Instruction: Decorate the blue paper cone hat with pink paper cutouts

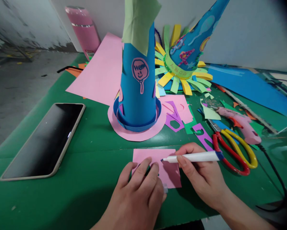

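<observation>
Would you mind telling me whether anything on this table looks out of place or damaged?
No spill shows. The light green paper draped over the front blue paper tube looks creased and hangs unevenly, and cut purple scraps lie loose near the scissors, which looks untidy.

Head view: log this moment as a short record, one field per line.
left hand: fingers spread on pink paper
right hand: holds white marker, tip at the paper
centre: blue paper tube with balloon picture
behind: decorated blue cone
right side: scissors, pink glue gun
left side: phone, pink bottle
</observation>
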`<action>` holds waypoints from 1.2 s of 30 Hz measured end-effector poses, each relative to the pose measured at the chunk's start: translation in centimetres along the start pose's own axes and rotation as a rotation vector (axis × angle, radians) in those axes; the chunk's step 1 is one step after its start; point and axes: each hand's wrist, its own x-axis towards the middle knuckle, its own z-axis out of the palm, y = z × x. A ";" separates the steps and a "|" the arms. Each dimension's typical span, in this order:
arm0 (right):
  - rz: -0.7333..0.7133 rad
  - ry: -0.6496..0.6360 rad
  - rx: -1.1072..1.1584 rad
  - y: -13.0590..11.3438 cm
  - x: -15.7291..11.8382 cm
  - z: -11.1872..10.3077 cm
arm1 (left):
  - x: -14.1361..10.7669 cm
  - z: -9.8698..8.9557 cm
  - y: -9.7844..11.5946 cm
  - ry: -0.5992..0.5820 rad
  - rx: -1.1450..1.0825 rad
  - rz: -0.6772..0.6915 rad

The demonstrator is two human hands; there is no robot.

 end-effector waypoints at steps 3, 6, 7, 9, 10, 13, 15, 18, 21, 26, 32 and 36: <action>0.002 0.000 -0.011 0.0 0.0 0.0 | 0.0 0.1 0.0 0.009 0.002 0.007; -0.004 -0.008 -0.013 0.0 0.0 0.0 | 0.0 0.2 0.1 -0.003 -0.001 0.000; -0.005 -0.011 -0.014 -0.1 0.0 0.0 | 0.1 0.2 0.2 -0.001 -0.001 0.004; -0.007 -0.019 -0.015 -0.1 0.0 0.0 | 0.1 0.1 0.2 -0.003 -0.005 0.003; -0.006 -0.023 -0.015 -0.2 0.0 0.0 | 0.1 0.1 0.1 -0.006 -0.008 0.003; -0.007 -0.027 -0.014 -0.2 0.0 0.0 | 0.1 -0.1 0.1 -0.018 -0.016 -0.003; -0.007 -0.022 -0.022 -0.2 0.0 0.0 | 0.1 -0.1 0.1 -0.012 -0.012 0.000; 0.000 -0.018 -0.035 0.0 0.1 0.0 | 0.1 -0.1 0.2 -0.013 -0.013 -0.003; 0.000 -0.023 -0.037 0.0 0.1 0.0 | 0.1 0.0 0.3 -0.018 -0.013 -0.007; -0.003 -0.017 -0.042 -0.1 0.2 0.1 | 0.1 0.0 0.3 -0.010 -0.012 -0.009; -0.005 -0.024 -0.045 0.0 0.0 0.1 | -0.1 -0.1 0.2 -0.006 -0.006 -0.005; -0.006 -0.017 -0.048 0.1 0.0 0.0 | 0.0 -0.1 0.2 -0.009 -0.009 -0.002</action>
